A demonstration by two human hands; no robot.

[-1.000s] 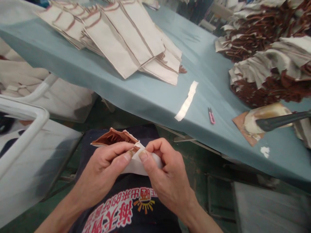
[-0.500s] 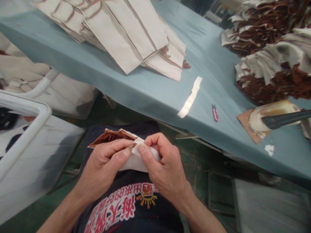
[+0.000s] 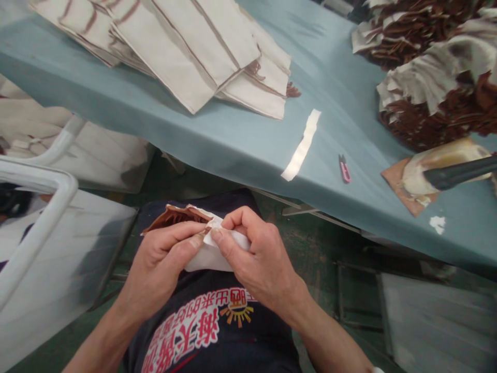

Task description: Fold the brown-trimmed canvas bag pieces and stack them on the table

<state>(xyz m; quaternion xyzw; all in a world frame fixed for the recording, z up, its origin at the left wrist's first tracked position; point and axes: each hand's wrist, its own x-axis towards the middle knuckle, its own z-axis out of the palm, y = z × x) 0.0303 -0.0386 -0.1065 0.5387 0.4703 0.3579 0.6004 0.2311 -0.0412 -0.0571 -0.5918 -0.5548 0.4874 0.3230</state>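
Note:
Over my lap I hold a folded piece of material, brown like leather on its gathered inside and white on its backing. My left hand is closed on its middle, thumb on top and fingers bent over the edge. Close beside it, my right hand pinches a white flap of the same piece between thumb and bent forefinger. The two thumbs are nearly together at the fold. The underside of the piece and the fingertips below it are hidden.
A blue-covered table crosses ahead. On it are stacked white panels, a white strip, pink thread snips, a glue-crusted pot with a dark handle and brown-white bundles. At left stands a white metal frame.
My view has shifted slightly, so the table things sit a little higher and further left. Both hands keep their hold on the piece, the fingers nearly unchanged.

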